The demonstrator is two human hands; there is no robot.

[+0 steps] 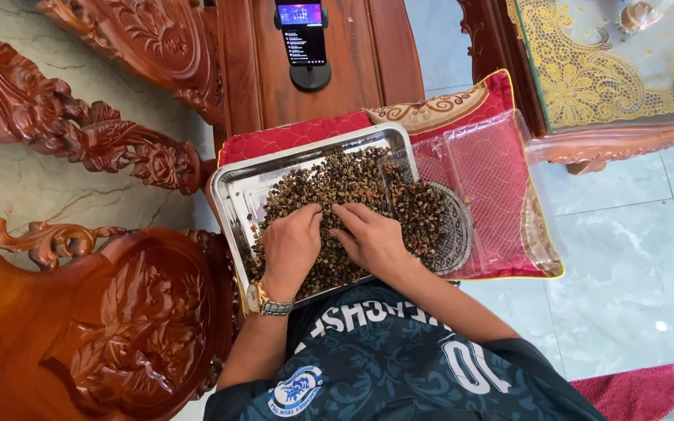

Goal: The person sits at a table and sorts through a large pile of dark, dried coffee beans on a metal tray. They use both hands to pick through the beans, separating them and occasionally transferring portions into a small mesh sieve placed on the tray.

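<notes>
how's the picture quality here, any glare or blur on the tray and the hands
Head view: even daylight, sharp across the frame; the left hand and right hand on the dark dried bits show no motion blur. Mild glare on the steel tray rim, the clear plastic bag and the floor tiles. Wide-lens bending curves the frame edges.

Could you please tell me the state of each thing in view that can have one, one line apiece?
Metal tray: lying on the red cushion, largely covered with dark beans.
Beans: loose, spread in a heap.
Left hand: palm down, fingers in the beans.
Right hand: palm down, fingers in the beans.
Clear plastic container: beside the tray, some beans inside.
Phone: upright on a stand, screen lit.
</notes>
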